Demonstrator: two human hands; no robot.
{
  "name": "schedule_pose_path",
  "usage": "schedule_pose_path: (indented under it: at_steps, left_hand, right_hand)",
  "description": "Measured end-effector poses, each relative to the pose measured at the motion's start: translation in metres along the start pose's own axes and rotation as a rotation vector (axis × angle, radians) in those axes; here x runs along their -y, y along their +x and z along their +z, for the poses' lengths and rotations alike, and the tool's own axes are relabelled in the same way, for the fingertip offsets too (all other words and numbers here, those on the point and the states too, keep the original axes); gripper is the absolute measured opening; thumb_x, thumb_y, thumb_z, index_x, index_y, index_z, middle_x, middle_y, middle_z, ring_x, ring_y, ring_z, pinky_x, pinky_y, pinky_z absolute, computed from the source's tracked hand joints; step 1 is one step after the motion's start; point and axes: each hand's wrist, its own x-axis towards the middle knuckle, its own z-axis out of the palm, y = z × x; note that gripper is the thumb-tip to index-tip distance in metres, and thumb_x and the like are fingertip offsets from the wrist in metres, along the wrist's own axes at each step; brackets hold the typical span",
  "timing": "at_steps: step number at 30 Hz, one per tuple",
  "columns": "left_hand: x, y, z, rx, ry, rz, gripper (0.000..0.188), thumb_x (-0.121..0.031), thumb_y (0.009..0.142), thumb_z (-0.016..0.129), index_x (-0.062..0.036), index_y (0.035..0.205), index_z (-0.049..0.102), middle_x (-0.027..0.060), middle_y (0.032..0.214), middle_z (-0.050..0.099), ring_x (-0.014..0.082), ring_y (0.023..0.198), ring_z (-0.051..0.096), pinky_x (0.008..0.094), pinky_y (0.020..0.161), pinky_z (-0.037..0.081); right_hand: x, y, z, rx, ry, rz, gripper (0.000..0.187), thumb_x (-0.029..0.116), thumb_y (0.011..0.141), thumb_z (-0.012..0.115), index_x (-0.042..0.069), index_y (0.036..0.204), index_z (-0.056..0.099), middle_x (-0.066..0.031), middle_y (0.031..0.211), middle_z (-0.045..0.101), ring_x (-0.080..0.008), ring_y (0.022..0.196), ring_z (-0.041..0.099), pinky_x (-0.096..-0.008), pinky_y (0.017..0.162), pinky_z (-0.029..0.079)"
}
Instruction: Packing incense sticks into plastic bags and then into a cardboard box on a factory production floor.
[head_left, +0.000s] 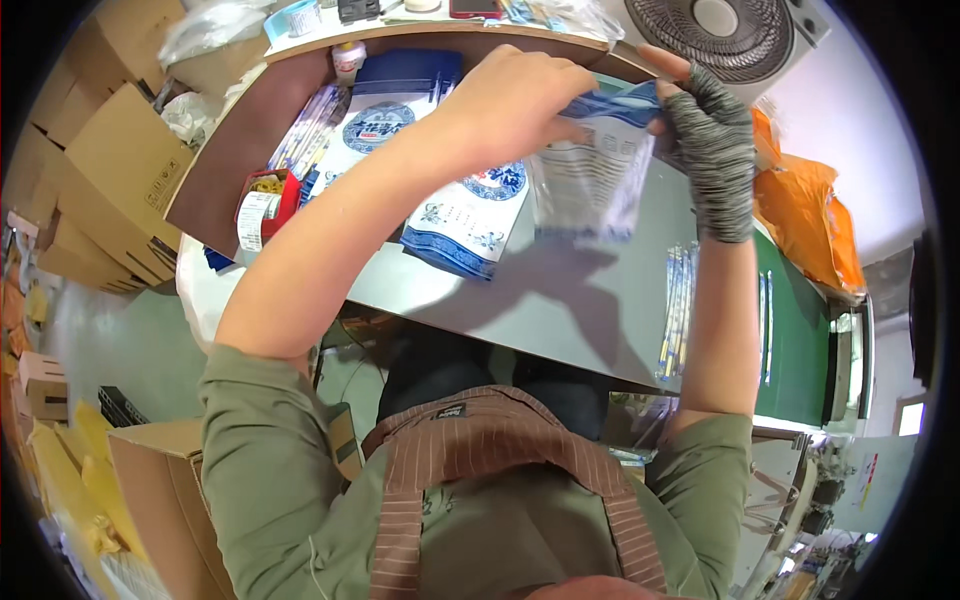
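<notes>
Above the grey tabletop [480, 305] hangs a clear-fronted pouch [595, 185] with a blue top band, held upright by its upper edge. My left hand [520, 105] is bare and closed on the left part of that edge. At the upper right corner, my right hand [705, 140], in a grey striped fingerless glove, pinches the pouch. Whether anything is inside the pouch, I cannot tell. Blue-and-white printed pouches [465, 225] lie left of it, partly under my left forearm, and a further blue-topped pouch [400, 75] lies behind them.
Slim stick packets [680, 310] lie in a row by my right forearm, and more stick packets [308, 135] at the far left. A red box [270, 205] stands near a small bottle [348, 62]. A raised brown board [225, 150] borders the table. Beyond are a fan [715, 35] and orange bag [815, 210].
</notes>
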Motion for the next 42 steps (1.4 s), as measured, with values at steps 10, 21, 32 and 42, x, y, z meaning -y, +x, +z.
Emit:
schedule_pose_path:
  at_steps: [10,21,32,42]
  left_hand:
    - [0.002,0.016,-0.057,-0.347,0.224,0.276,0.016,-0.012,0.075,0.066,-0.0049,0.089,0.060,0.0105,0.096,0.063,0.0279,0.088,0.063,0.0385,0.074,0.049]
    - [-0.001,-0.196,0.049,0.313,-0.002,-0.080,0.031,-0.009,0.078,0.059,-0.0040,0.109,0.056,0.0113,0.121,0.058,0.0292,0.109,0.059,0.0356,0.090,0.050]
    - [0.019,-0.087,-0.001,-0.121,0.110,-0.211,0.025,0.003,0.082,0.057,-0.0031,0.105,0.064,0.0141,0.100,0.068,0.0275,0.083,0.068,0.0332,0.069,0.055]
    - [-0.141,-0.072,-0.072,0.510,-0.007,0.075,0.010,-0.010,0.074,0.058,-0.0013,0.075,0.053,0.0106,0.073,0.052,0.0228,0.063,0.062,0.0328,0.049,0.048]
  right_hand:
    - [0.029,0.002,0.011,-0.299,0.023,-0.233,0.024,0.011,0.090,0.062,0.010,0.113,0.068,0.0001,0.077,0.065,-0.0069,0.059,0.057,-0.0169,0.052,0.044]
    - [-0.144,-0.159,0.132,0.300,-0.273,0.130,0.034,0.006,0.087,0.058,0.007,0.120,0.062,-0.0156,0.076,0.064,-0.0254,0.063,0.062,-0.0329,0.065,0.052]
    - [-0.146,-0.164,0.066,0.064,0.942,1.039,0.065,0.052,0.091,0.054,0.004,0.132,0.042,-0.0175,0.107,0.064,-0.0227,0.084,0.067,-0.0349,0.066,0.058]
    - [-0.078,-0.155,0.063,0.340,1.699,0.990,0.074,0.059,0.093,0.044,-0.001,0.137,0.042,-0.0211,0.136,0.049,-0.0321,0.122,0.051,-0.0458,0.106,0.039]
